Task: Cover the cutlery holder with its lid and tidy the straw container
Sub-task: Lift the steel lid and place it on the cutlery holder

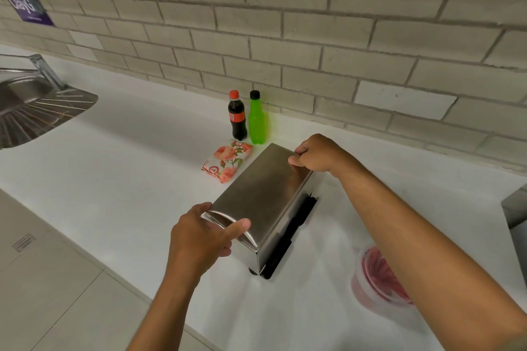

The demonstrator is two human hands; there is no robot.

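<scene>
Both hands grip the steel lid (pixel 262 194) over the cutlery holder (pixel 288 225), which stands mid-counter toward the front edge of the white counter (pixel 137 179): the left hand (pixel 204 234) pinches its near curved end, and the right hand (pixel 319 155) is curled closed on its far end. This looks like the lid-seating step, nearly done. The next move probably calls for pressing the lid level, then reaching to the straw container (pixel 376 279) near the counter's front right.

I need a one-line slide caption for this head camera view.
Both hands, left and right, grip the steel lid by its ends; straw container waits nearby.
</scene>
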